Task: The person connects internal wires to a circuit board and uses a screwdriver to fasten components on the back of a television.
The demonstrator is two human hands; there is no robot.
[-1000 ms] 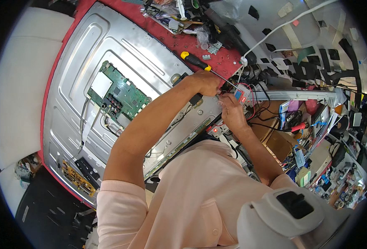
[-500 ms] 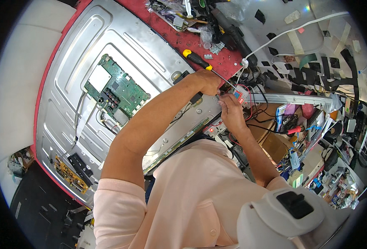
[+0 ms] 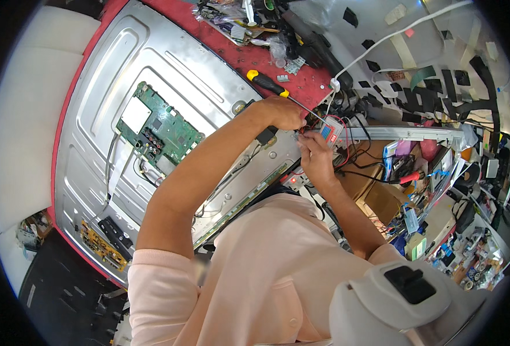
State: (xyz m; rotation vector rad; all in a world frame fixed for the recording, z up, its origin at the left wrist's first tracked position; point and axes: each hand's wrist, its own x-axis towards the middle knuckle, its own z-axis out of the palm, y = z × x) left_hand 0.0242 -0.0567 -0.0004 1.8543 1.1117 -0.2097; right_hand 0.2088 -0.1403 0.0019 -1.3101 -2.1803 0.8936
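Note:
My left hand [image 3: 285, 112] reaches across the right end of a large silver metal panel [image 3: 168, 55], its fingers curled together. Just nearer, my right hand [image 3: 316, 153] pinches thumb and fingers together close to the left fingertips. Whatever lies in either grip is too small and covered to make out. A yellow and black screwdriver [image 3: 269, 83] lies just beyond the left hand, its shaft pointing past the fingers. Beside the fingertips sits a small white box with a red and blue label [image 3: 331, 134], with red wires [image 3: 348, 147] looping by it.
A green circuit board [image 3: 161, 124] is mounted on the panel, and a yellowish board [image 3: 101, 245] at its near left. Plastic bags and parts lie on the red bench [image 3: 234, 49]. Black cables [image 3: 361, 167], a cardboard box [image 3: 381, 202] and clutter fill the right side.
The view has shifted slightly. Both hands stay close together at the same corner; my right fingers look a little more raised and bent. The screwdriver still lies beside the left hand.

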